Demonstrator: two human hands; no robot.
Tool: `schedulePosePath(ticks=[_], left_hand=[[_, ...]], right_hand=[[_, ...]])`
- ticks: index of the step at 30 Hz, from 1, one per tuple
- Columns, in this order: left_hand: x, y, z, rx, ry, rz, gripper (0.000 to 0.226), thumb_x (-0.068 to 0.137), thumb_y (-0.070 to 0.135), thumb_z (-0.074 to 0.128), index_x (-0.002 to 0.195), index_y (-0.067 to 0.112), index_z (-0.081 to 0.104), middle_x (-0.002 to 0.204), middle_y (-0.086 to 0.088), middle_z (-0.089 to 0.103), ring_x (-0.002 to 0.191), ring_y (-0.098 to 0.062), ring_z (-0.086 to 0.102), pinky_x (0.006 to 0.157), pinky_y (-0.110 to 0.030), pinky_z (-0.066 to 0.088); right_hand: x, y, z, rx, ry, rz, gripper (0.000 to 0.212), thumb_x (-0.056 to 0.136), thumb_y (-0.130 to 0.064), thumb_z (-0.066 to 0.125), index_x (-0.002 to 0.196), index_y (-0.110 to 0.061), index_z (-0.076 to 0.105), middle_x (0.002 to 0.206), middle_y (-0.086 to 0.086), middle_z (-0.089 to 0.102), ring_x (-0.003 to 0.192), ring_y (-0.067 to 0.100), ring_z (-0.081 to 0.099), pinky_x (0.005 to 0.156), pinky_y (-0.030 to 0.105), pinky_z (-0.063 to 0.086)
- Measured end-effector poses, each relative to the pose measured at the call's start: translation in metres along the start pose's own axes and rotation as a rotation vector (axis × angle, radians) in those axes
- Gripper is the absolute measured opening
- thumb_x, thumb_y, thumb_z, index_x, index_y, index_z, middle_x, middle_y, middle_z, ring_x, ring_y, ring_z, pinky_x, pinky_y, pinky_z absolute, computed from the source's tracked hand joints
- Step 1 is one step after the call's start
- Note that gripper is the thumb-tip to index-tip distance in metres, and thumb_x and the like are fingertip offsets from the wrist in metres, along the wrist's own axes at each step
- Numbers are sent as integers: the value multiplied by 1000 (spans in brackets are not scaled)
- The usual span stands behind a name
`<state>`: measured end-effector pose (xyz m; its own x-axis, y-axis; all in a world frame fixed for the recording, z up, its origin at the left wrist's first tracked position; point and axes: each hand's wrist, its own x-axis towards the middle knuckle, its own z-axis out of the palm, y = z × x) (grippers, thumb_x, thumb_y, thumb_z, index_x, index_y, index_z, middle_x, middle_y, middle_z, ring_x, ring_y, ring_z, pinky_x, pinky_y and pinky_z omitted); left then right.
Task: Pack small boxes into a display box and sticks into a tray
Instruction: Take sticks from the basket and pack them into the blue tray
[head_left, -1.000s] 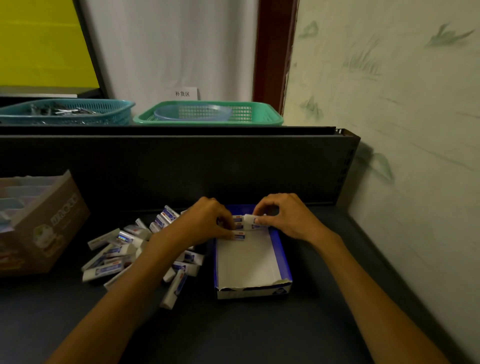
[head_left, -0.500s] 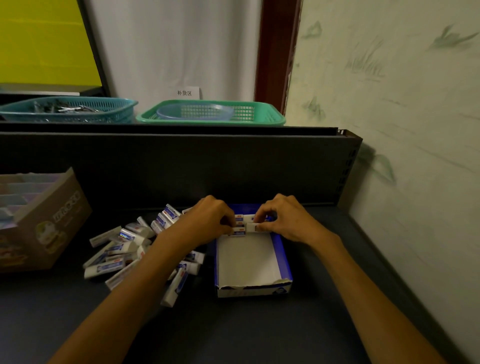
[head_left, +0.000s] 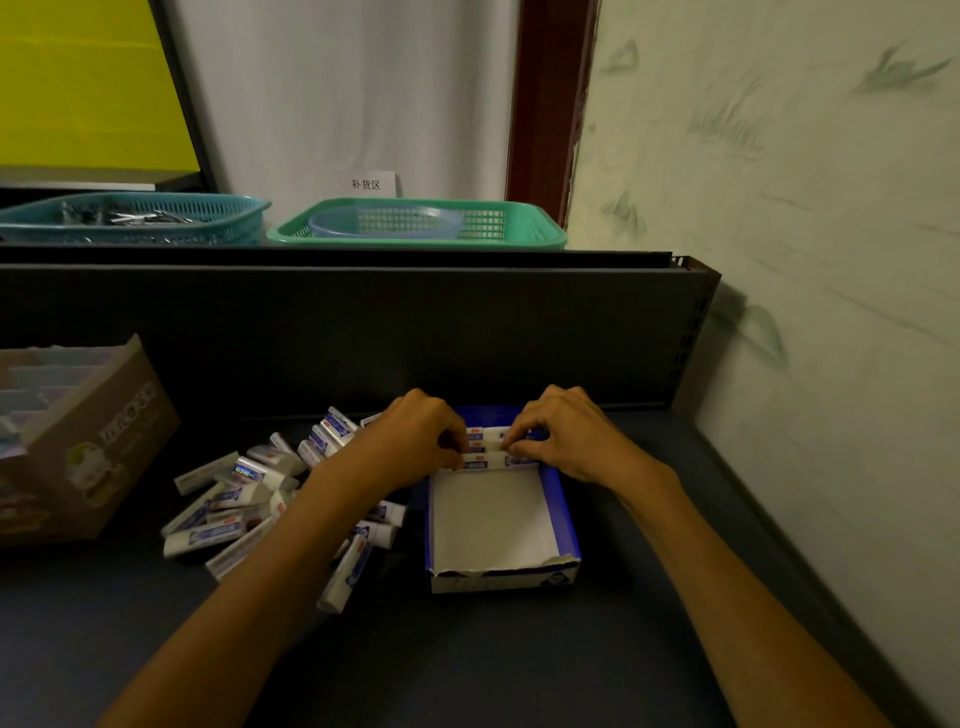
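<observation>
Stick (head_left: 485, 459) lowered into tray (head_left: 558, 499) since earlier, left hand (head_left: 415, 436) and right hand (head_left: 566, 434) fingers pinching its ends

Dim dark counter (head_left: 467, 665) against a pale-green painted wall (head_left: 810, 260) (faint grass motifs), white curtain (head_left: 337, 93) behind

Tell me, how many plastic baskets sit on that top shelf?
2. A teal basket sits at the left with dark items inside; a green basket sits beside it on the right, holding a bluish bowl. More may lie outside the view.

Dim, softly lit, wide-angle bending at edges
</observation>
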<state>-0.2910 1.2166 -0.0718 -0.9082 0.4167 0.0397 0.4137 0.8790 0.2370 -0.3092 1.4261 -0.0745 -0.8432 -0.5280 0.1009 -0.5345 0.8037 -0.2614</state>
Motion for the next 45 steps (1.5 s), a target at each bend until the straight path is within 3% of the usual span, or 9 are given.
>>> schedulePosePath(ticks=[6, 10, 19, 24, 28, 32, 38, 45], left_hand=[[0, 1, 0, 7, 8, 0, 20, 85, 25, 65, 105, 22, 66, 110, 5, 61, 98, -5, 56, 91, -25, 47], [0, 1, 0, 8, 3, -8, 19, 84, 26, 66, 103, 22, 67, 108, 5, 61, 95, -5, 56, 91, -27, 48], [-1, 3, 1, 4, 7, -24, 19, 84, 26, 66, 103, 23, 66, 108, 4, 61, 93, -6, 57, 87, -24, 48], [-14, 6, -6, -53, 119, -27, 26, 84, 28, 66, 109, 20, 64, 110, 3, 59, 91, -6, 55, 85, -22, 48], [-37, -6, -21, 20, 257, -117, 33, 87, 33, 63, 118, 23, 59, 118, 2, 57, 107, -13, 52, 92, -30, 46], [-63, -30, -33, 141, 225, -273, 43, 87, 40, 61, 126, 24, 54, 123, -1, 55, 112, -20, 50, 92, -36, 46], [-96, -58, -39, 195, 196, -353, 48, 86, 41, 60, 130, 27, 48, 126, 1, 52, 113, -16, 49, 93, -32, 44], [-121, -75, -44, 30, 167, -341, 43, 84, 44, 62, 123, 28, 53, 124, 3, 52, 108, -13, 52, 90, -31, 46]], right_hand=[[3, -3, -2, -88, -16, -18, 21, 89, -35, 62, 109, -33, 66, 99, -17, 43, 101, 5, 32, 90, 28, 28], [6, -8, 1, -165, -26, -26, 17, 87, -39, 63, 104, -37, 65, 108, -13, 53, 108, 12, 40, 97, 34, 34], [6, -11, 1, -238, -36, -62, 15, 88, -39, 61, 102, -37, 65, 109, -13, 55, 107, 13, 43, 98, 35, 33], [2, -10, 0, -185, -9, -48, 18, 89, -39, 59, 106, -36, 64, 104, -14, 55, 104, 12, 48, 97, 33, 34], [-1, -26, -9, -104, 105, -62, 29, 91, -37, 57, 120, -30, 57, 115, -7, 57, 110, 12, 49, 101, 31, 31], [0, -50, -12, -61, 183, -114, 32, 93, -34, 56, 124, -25, 56, 119, -5, 56, 111, 14, 47, 95, 24, 29], [16, -87, -2, -40, 110, -143, 34, 92, -34, 58, 124, -26, 56, 120, -4, 58, 109, 17, 52, 98, 31, 38], [30, -123, 16, 17, -29, -136, 33, 89, -33, 63, 120, -27, 59, 116, -4, 62, 106, 14, 56, 92, 36, 48]])
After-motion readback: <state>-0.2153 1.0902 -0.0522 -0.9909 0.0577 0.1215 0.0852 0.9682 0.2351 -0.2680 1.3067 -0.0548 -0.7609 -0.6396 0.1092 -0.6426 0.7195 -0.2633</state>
